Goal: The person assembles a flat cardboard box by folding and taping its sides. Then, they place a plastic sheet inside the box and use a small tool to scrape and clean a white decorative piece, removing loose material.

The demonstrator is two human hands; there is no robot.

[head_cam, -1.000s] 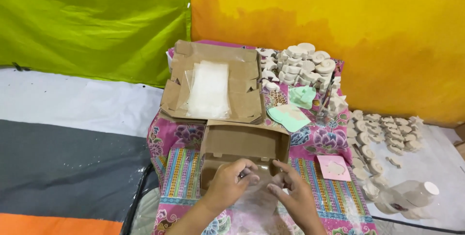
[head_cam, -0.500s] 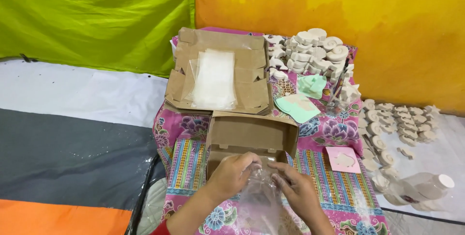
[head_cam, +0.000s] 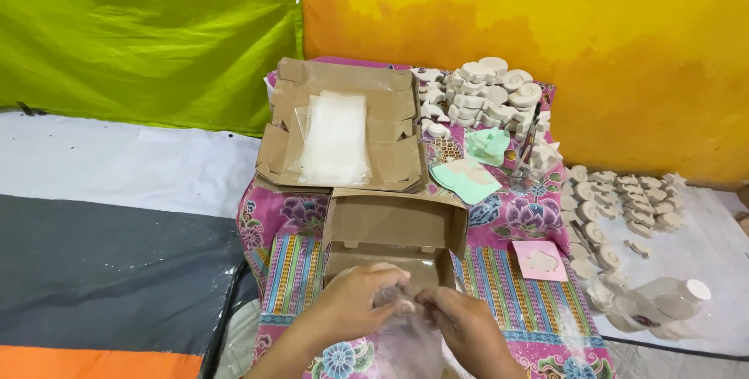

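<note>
Down at the near edge, the left hand [head_cam: 355,305] and the right hand [head_cam: 460,324] meet over a clear plastic bag [head_cam: 406,340], the fingers of both pinched closed on its thin mouth just in front of the small open cardboard box [head_cam: 394,238]. The film looks slippery and limp, so I judge it could slide out of the pinch or crumple, and a hard tug might tear it; an elbow swung wide could also knock the box. Beyond it lies a flattened cardboard box [head_cam: 343,129] with a stack of clear bags [head_cam: 335,137] on top. Pale clay shapes [head_cam: 488,90] are heaped at the far right, green mould pieces [head_cam: 468,176] beside them, a pink card [head_cam: 540,260] nearer. All sit on a floral pink cloth [head_cam: 273,215] over the floor mat [head_cam: 101,262]. More shapes [head_cam: 624,199] and a clear plastic bottle [head_cam: 663,305] lie right, under a green sheet [head_cam: 140,28] and yellow wall [head_cam: 546,12].
</note>
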